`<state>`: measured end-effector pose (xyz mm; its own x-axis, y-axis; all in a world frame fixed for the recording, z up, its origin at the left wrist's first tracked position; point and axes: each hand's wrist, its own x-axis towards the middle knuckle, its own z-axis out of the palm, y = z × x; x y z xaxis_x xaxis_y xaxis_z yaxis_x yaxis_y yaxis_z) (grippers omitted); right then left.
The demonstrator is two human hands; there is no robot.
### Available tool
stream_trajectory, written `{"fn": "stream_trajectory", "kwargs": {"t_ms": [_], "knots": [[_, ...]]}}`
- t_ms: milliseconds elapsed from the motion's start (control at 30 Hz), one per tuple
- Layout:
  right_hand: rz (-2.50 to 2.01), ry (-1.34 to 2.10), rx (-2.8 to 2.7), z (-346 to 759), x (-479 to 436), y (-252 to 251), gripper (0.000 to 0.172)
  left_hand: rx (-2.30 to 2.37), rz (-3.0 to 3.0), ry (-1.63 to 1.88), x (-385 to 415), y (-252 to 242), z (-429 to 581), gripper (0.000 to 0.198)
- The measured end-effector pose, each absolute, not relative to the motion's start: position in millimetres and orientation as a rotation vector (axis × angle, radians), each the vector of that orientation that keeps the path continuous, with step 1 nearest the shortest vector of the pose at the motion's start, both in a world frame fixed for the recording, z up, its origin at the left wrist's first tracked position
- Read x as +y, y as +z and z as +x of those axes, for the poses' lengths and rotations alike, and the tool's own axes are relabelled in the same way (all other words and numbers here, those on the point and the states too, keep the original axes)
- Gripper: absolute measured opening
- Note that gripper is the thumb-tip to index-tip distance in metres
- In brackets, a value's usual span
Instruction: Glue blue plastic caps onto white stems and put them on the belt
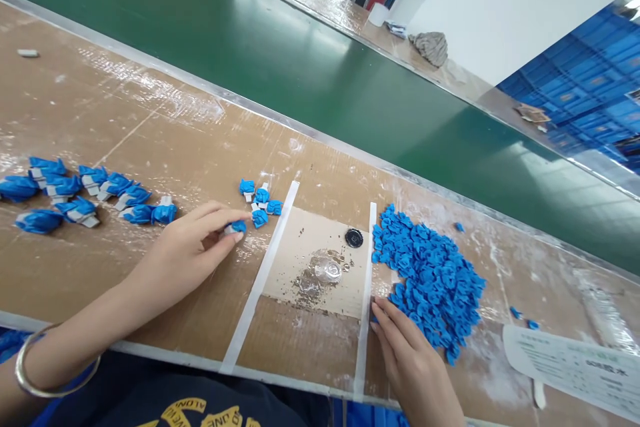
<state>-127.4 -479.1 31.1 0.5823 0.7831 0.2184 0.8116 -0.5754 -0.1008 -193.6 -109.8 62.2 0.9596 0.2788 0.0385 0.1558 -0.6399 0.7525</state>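
Note:
My left hand (200, 240) pinches a small blue-and-white part (236, 228) between thumb and fingertips, just above the table. A few similar blue-and-white parts (260, 196) lie together right beyond it. My right hand (413, 357) is closed at the near left edge of a heap of small blue plastic pieces (433, 280); a bit of blue shows at its fingertips, mostly hidden. Between my hands a cardboard sheet (285, 260) carries a puddle of clear, glossy liquid (327, 270) and a round black cap (354, 237).
Larger blue-and-white parts (80, 197) are spread at the left. White tape strips (260, 273) flank the cardboard. A green conveyor belt (300, 60) runs behind the table. A white labelled bottle (570, 363) lies at the right. Blue crates (585, 87) stand at the back right.

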Motion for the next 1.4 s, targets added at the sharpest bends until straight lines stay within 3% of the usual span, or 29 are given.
{"fn": "stream_trajectory", "kwargs": {"t_ms": [200, 433, 600, 800, 933, 1133, 1400], "knots": [[-2.436, -0.367, -1.058, -129.3, -440.7, 49.3, 0.035, 0.476, 1.465, -0.064, -130.3, 56.8, -205.6, 0.032], [-2.280, -0.316, -1.047, -122.7, -388.2, 41.5, 0.042, 0.384, 1.025, -0.148, -158.3, 51.6, -208.0, 0.016], [-2.207, -0.210, -0.883, -129.5, -387.7, 39.7, 0.038, 0.355, 0.949, -0.159, -175.3, 57.3, -205.1, 0.015], [-1.653, -0.043, -0.436, -161.6, -372.3, 46.2, 0.035, 0.324, 0.875, -0.230, -193.4, 63.5, -201.6, 0.025], [-1.527, -0.010, -0.378, -170.5, -363.4, 42.9, 0.032, 0.264, 0.805, -0.237, -200.7, 65.9, -200.6, 0.024], [-1.514, -0.021, -0.407, -174.7, -360.6, 41.0, 0.035, 0.256, 0.789, -0.222, -202.5, 62.5, -201.1, 0.022], [-1.830, -0.248, -0.606, -182.7, -347.4, 37.1, 0.041, 0.288, 0.903, -0.187, -205.3, 58.8, -197.7, 0.021]]}}
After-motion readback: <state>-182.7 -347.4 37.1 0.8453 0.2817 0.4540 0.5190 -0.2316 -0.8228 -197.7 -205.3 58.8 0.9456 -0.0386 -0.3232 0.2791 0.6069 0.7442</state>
